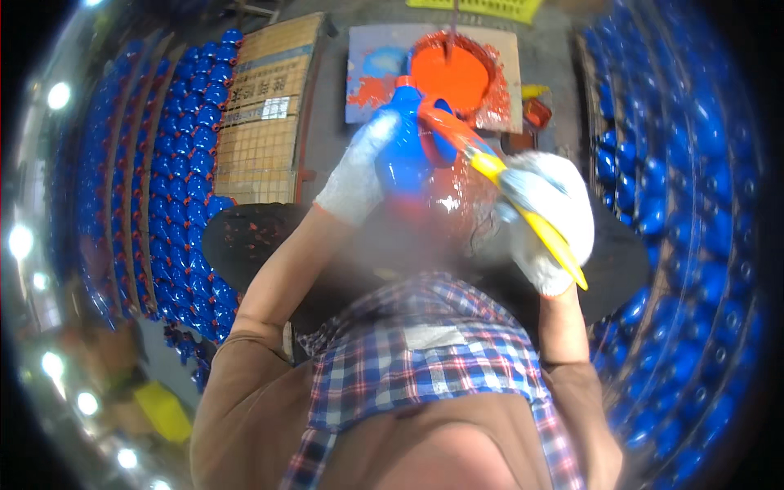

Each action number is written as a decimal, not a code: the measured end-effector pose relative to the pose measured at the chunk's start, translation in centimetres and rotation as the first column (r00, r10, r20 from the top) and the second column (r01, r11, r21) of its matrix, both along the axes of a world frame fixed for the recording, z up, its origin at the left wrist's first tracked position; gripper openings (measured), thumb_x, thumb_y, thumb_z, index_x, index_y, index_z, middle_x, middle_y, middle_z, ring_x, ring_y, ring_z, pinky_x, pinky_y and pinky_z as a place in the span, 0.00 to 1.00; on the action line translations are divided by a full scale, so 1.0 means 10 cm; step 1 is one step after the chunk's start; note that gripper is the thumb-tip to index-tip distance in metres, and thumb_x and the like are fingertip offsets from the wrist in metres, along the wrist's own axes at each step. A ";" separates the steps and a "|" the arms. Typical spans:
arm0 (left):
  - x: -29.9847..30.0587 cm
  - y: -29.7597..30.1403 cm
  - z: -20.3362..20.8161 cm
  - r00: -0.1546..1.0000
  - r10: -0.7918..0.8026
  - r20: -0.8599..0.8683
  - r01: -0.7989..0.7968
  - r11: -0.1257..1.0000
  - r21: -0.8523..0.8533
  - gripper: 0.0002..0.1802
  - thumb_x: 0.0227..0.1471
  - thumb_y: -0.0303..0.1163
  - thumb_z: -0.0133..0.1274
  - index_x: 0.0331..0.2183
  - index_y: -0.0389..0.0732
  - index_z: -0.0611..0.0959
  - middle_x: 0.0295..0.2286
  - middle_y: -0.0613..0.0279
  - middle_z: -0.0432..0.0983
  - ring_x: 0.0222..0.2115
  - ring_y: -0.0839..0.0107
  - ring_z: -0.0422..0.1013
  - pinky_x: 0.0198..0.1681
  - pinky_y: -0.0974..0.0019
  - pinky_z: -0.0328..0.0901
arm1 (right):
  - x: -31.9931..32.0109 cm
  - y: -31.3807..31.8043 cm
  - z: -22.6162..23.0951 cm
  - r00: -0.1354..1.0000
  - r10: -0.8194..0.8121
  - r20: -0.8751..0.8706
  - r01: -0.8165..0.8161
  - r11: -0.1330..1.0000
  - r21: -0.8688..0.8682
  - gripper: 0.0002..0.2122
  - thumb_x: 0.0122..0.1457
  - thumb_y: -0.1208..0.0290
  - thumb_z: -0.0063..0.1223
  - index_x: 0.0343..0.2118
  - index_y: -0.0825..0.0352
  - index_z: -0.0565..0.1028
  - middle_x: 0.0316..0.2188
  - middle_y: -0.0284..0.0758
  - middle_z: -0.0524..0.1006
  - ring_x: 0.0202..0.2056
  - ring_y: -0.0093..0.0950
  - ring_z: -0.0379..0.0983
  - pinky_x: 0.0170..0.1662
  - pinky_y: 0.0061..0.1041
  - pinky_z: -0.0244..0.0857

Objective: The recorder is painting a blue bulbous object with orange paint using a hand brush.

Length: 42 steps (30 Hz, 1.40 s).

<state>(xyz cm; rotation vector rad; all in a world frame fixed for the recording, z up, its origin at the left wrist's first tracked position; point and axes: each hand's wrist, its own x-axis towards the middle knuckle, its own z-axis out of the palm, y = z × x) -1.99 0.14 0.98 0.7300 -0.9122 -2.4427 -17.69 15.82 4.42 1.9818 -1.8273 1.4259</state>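
Observation:
My left hand (359,167), in a white glove, is closed around a glossy blue rounded part (406,151) with an orange-red end at its top; its exact kind is unclear. My right hand (559,200), gloved too, grips a paintbrush (487,167) by its yellow handle. The brush head is coated in orange-red paint and reaches the blue part's right side, apparently touching it. Just beyond lies a round pan of orange-red paint (461,69), thickly smeared at its rim. A paint-splashed surface (447,192) below the hands is partly blurred.
The pan rests on a paint-stained board (359,53). Stacked blue parts with red ends (188,147) stand left, beside a tan carton-like panel (273,106). More blue parts (694,163) line the right. A small red-stained container (536,113) sits right of the board.

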 end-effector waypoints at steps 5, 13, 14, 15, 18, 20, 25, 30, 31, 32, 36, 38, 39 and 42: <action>0.24 -0.43 0.19 0.858 0.492 0.145 0.046 0.207 -0.977 0.47 0.28 0.40 0.70 0.50 0.33 0.67 0.44 0.51 0.68 0.44 0.55 0.68 0.49 0.57 0.65 | -0.14 0.13 -0.11 0.937 -0.230 0.265 0.267 0.957 -0.114 0.10 0.50 0.82 0.58 0.37 0.68 0.77 0.35 0.37 0.76 0.37 0.32 0.72 0.44 0.29 0.66; 0.63 -0.84 0.90 0.848 0.348 -0.400 -0.080 -0.662 -0.746 0.35 0.26 0.36 0.69 0.40 0.38 0.73 0.36 0.53 0.71 0.37 0.54 0.69 0.43 0.55 0.62 | -0.20 0.14 -0.07 0.884 -0.249 0.396 0.313 0.944 -0.106 0.08 0.56 0.81 0.52 0.40 0.71 0.74 0.37 0.38 0.73 0.40 0.30 0.71 0.46 0.26 0.63; 0.67 -0.79 1.05 0.853 0.400 -0.335 0.090 -0.746 -0.660 0.31 0.29 0.34 0.67 0.39 0.39 0.73 0.34 0.54 0.71 0.36 0.54 0.68 0.42 0.54 0.62 | -0.22 0.10 -0.07 0.895 -0.246 0.371 0.308 0.944 -0.117 0.08 0.56 0.81 0.52 0.39 0.71 0.74 0.37 0.38 0.73 0.40 0.30 0.71 0.46 0.26 0.63; 0.71 -0.84 1.05 0.848 0.408 -0.339 0.095 -0.746 -0.659 0.31 0.29 0.34 0.67 0.39 0.39 0.73 0.34 0.54 0.71 0.36 0.54 0.68 0.42 0.54 0.62 | -0.23 0.06 -0.08 0.906 -0.245 0.346 0.303 0.945 -0.123 0.08 0.57 0.80 0.51 0.39 0.71 0.74 0.37 0.38 0.73 0.40 0.29 0.71 0.46 0.26 0.63; 0.90 -0.92 1.09 0.794 0.539 -0.280 0.307 -0.754 -0.580 0.48 0.19 0.39 0.74 0.46 0.40 0.69 0.44 0.53 0.67 0.46 0.53 0.65 0.52 0.54 0.59 | -0.19 -0.10 -0.02 0.900 -0.229 0.370 0.284 0.954 -0.099 0.08 0.58 0.80 0.50 0.41 0.72 0.73 0.38 0.37 0.72 0.39 0.26 0.70 0.45 0.23 0.63; 1.07 -1.14 0.90 0.684 0.671 -0.287 0.048 -0.434 -0.899 0.49 0.23 0.41 0.73 0.49 0.36 0.68 0.44 0.51 0.68 0.44 0.55 0.67 0.50 0.56 0.63 | -0.11 -0.17 0.05 0.867 -0.220 0.447 0.272 0.961 -0.054 0.09 0.59 0.79 0.50 0.42 0.72 0.71 0.39 0.36 0.72 0.39 0.24 0.70 0.45 0.22 0.64; 1.32 -1.56 0.75 0.791 0.604 -0.094 -0.609 0.765 -0.208 0.27 0.50 0.45 0.57 0.47 0.40 0.72 0.39 0.54 0.73 0.36 0.61 0.73 0.37 0.54 0.72 | -0.12 -0.28 0.06 0.885 -0.275 0.375 0.298 0.954 -0.004 0.09 0.59 0.80 0.51 0.42 0.72 0.71 0.40 0.37 0.72 0.39 0.25 0.70 0.48 0.24 0.65; 1.71 -1.72 0.35 0.702 0.688 -0.183 -0.693 0.720 0.050 0.22 0.53 0.48 0.53 0.45 0.45 0.73 0.39 0.58 0.74 0.35 0.62 0.73 0.36 0.56 0.72 | -0.11 -0.40 0.13 0.879 -0.280 0.386 0.272 0.959 0.074 0.10 0.59 0.79 0.51 0.43 0.72 0.71 0.38 0.36 0.73 0.37 0.22 0.70 0.44 0.20 0.66; 1.76 -1.69 0.34 0.691 0.702 -0.172 -0.704 0.707 0.059 0.22 0.53 0.48 0.53 0.45 0.45 0.73 0.39 0.58 0.74 0.35 0.62 0.73 0.36 0.56 0.72 | -0.10 -0.42 0.16 0.894 -0.295 0.336 0.282 0.955 0.089 0.10 0.60 0.79 0.51 0.43 0.72 0.71 0.37 0.35 0.73 0.36 0.22 0.70 0.44 0.20 0.66; 1.81 -1.65 0.34 0.672 0.720 -0.174 -0.713 0.692 0.115 0.22 0.53 0.46 0.53 0.45 0.45 0.73 0.40 0.57 0.74 0.35 0.61 0.73 0.36 0.56 0.72 | -0.09 -0.46 0.18 0.890 -0.307 0.336 0.285 0.952 0.114 0.10 0.60 0.79 0.50 0.44 0.72 0.71 0.37 0.35 0.72 0.35 0.22 0.69 0.43 0.19 0.66; 2.06 -1.73 -0.08 0.646 0.745 -0.163 -0.755 0.656 0.008 0.23 0.52 0.41 0.56 0.47 0.41 0.72 0.40 0.54 0.74 0.35 0.58 0.74 0.36 0.55 0.73 | -0.05 -0.65 0.14 0.878 -0.243 0.412 0.224 0.970 0.095 0.10 0.60 0.79 0.49 0.45 0.73 0.71 0.37 0.36 0.73 0.35 0.22 0.69 0.44 0.21 0.66; 2.15 -1.71 -0.36 0.620 0.780 -0.079 -0.784 0.615 -0.084 0.25 0.49 0.32 0.59 0.48 0.38 0.71 0.39 0.54 0.74 0.35 0.59 0.74 0.36 0.55 0.74 | -0.14 -0.66 0.05 0.865 -0.233 0.444 0.191 0.972 0.137 0.10 0.61 0.79 0.49 0.45 0.75 0.71 0.40 0.39 0.74 0.39 0.26 0.70 0.48 0.24 0.65; 2.16 -1.69 -0.48 0.598 0.801 -0.016 -0.791 0.586 -0.177 0.25 0.47 0.29 0.61 0.48 0.38 0.71 0.39 0.54 0.74 0.35 0.61 0.75 0.36 0.56 0.74 | -0.16 -0.67 0.07 0.919 -0.346 0.189 0.315 0.932 0.177 0.11 0.61 0.79 0.49 0.45 0.75 0.71 0.41 0.40 0.74 0.41 0.27 0.70 0.49 0.25 0.64; 2.58 -1.69 -1.00 0.472 0.756 0.453 -0.449 0.649 -0.615 0.38 0.33 0.39 0.68 0.46 0.32 0.71 0.38 0.52 0.75 0.36 0.65 0.75 0.36 0.62 0.72 | -0.20 -0.67 0.05 0.893 -0.338 0.297 0.296 0.938 0.178 0.10 0.61 0.77 0.50 0.44 0.74 0.72 0.42 0.40 0.75 0.42 0.29 0.71 0.49 0.27 0.63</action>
